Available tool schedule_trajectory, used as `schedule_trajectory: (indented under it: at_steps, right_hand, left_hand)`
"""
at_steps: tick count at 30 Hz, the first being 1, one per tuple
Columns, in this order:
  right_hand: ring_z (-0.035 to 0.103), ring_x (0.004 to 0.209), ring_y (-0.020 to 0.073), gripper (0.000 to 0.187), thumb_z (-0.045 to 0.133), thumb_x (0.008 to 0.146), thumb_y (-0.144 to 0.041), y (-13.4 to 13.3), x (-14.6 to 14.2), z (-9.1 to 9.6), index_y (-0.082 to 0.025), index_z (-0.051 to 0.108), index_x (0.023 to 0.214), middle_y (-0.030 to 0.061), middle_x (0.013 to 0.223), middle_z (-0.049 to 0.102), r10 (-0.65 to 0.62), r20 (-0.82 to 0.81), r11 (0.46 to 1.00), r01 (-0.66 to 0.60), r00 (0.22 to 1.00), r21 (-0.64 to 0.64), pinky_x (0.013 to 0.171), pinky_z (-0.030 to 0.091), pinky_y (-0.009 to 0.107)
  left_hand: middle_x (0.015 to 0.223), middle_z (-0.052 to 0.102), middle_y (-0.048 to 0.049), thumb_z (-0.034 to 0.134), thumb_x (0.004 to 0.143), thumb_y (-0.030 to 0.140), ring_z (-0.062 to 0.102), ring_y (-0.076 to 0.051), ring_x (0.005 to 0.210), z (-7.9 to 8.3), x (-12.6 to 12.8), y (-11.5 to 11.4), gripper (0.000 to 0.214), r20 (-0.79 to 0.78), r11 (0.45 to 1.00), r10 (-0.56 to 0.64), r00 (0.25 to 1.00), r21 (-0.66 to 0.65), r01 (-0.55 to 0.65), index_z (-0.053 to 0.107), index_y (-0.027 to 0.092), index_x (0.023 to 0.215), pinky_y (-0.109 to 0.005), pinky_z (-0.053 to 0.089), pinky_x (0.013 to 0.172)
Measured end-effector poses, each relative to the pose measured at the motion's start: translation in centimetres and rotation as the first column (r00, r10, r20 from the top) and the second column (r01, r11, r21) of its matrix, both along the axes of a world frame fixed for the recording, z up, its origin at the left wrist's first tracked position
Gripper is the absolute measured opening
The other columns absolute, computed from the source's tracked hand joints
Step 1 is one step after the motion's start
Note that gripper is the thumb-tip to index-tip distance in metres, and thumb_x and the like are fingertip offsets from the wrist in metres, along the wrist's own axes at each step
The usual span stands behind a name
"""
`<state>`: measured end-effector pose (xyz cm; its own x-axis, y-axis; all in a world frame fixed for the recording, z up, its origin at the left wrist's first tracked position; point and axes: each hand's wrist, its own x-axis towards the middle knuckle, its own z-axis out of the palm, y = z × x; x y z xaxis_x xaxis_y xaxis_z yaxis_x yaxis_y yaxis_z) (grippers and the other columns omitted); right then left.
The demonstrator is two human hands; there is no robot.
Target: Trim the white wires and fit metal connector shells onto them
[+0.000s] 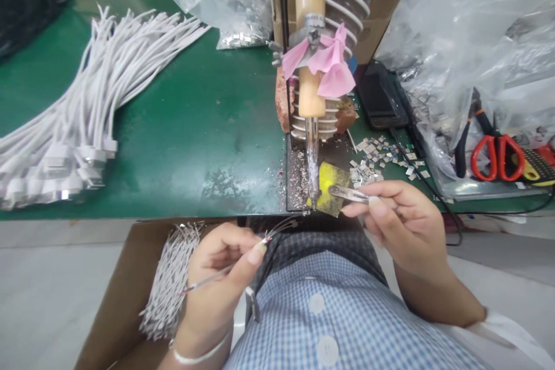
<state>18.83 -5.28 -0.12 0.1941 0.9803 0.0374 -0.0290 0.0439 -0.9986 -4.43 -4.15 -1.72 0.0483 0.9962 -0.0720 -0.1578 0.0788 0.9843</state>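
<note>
Nearest us, left hand pinched shut on one thin cable, bared strands aimed at the soldering iron. Grey bundle beside it. Right hand clamps one pair of tweezers over the yellow pad; possibly gripping a part, too small to tell. Soldering step, we judge; next calls for strands steadied at the tip. Beyond: one white bundle, metal shells past counting.

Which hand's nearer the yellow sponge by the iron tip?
Right. The right hand sits just beside the yellow sponge, its tweezers reaching over it. The left hand is lower and off to the left, pinching a thin wire.
</note>
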Motion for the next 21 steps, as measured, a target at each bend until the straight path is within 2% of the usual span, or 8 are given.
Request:
schedule_trajectory:
  at_steps: [6, 10, 13, 15, 17, 21]
  right_hand:
    - [0.040, 0.034, 0.0050, 0.011, 0.059, 0.093, -0.026, -0.2, 0.1, 0.1, -0.026, 0.066, 0.101, 0.0008, 0.080, 0.078, -0.005, -0.022, 1.000, 0.005, 1.000, 0.002, 0.031, 0.031, 0.017]
    - [0.050, 0.038, 0.0070, 0.016, 0.059, 0.093, -0.023, -0.8, 0.2, 0.0, -0.027, 0.065, 0.107, 0.0007, 0.083, 0.078, 0.002, 0.058, 0.997, -0.007, 0.998, 0.073, 0.034, 0.038, 0.019]
    - [0.065, 0.050, 0.0123, 0.022, 0.056, 0.094, -0.020, -1.3, 0.3, 0.0, -0.027, 0.063, 0.113, 0.0012, 0.087, 0.078, 0.019, 0.118, 0.990, -0.035, 0.993, 0.134, 0.046, 0.053, 0.025]
    - [0.072, 0.066, 0.0163, 0.024, 0.055, 0.094, -0.019, -1.2, 0.3, -0.2, -0.027, 0.062, 0.116, 0.0010, 0.088, 0.078, 0.002, 0.184, 0.984, -0.034, 0.983, 0.174, 0.063, 0.061, 0.032]
    - [0.074, 0.078, 0.0179, 0.027, 0.057, 0.092, -0.016, -0.8, 0.4, -0.4, -0.027, 0.062, 0.116, 0.0001, 0.089, 0.078, -0.040, 0.302, 0.979, -0.023, 0.952, 0.203, 0.076, 0.061, 0.035]
    - [0.074, 0.083, 0.0157, 0.029, 0.055, 0.090, -0.011, 1.2, 0.5, -0.8, -0.023, 0.062, 0.116, 0.0004, 0.093, 0.077, -0.064, 0.491, 0.971, -0.059, 0.869, 0.231, 0.077, 0.061, 0.030]
  left_hand:
    - [0.046, 0.049, 0.0073, 0.073, 0.080, 0.021, 0.037, -0.004, 0.033, -0.2, -0.2, 0.2, 0.007, -0.011, 0.999, -0.030, 0.999, 0.018, 0.031, 0.067, 0.020, 0.077, -0.015, 0.028, 0.032]
    - [0.047, 0.049, 0.0067, 0.075, 0.078, 0.023, 0.038, -0.005, 0.034, -0.2, -0.2, 0.2, 0.009, -0.028, 1.000, -0.014, 1.000, 0.015, 0.014, 0.067, 0.020, 0.075, -0.016, 0.029, 0.032]
    - [0.048, 0.051, 0.0061, 0.075, 0.077, 0.023, 0.039, -0.005, 0.035, -0.2, -0.2, 0.2, 0.009, -0.025, 1.000, -0.002, 1.000, 0.014, 0.002, 0.067, 0.019, 0.076, -0.016, 0.029, 0.032]
    - [0.048, 0.051, 0.0063, 0.075, 0.078, 0.022, 0.039, -0.004, 0.035, -0.1, -0.1, 0.3, 0.008, -0.017, 1.000, -0.012, 1.000, 0.012, 0.012, 0.067, 0.020, 0.076, -0.015, 0.028, 0.032]
    - [0.047, 0.050, 0.0070, 0.074, 0.079, 0.022, 0.038, -0.004, 0.034, -0.1, -0.1, 0.3, 0.008, -0.010, 1.000, -0.018, 1.000, 0.007, 0.018, 0.067, 0.020, 0.076, -0.015, 0.028, 0.032]
    - [0.049, 0.052, 0.0061, 0.075, 0.077, 0.022, 0.038, -0.004, 0.035, 0.1, 0.1, 0.2, 0.009, -0.024, 0.999, -0.013, 1.000, -0.029, 0.012, 0.067, 0.020, 0.074, -0.016, 0.027, 0.032]
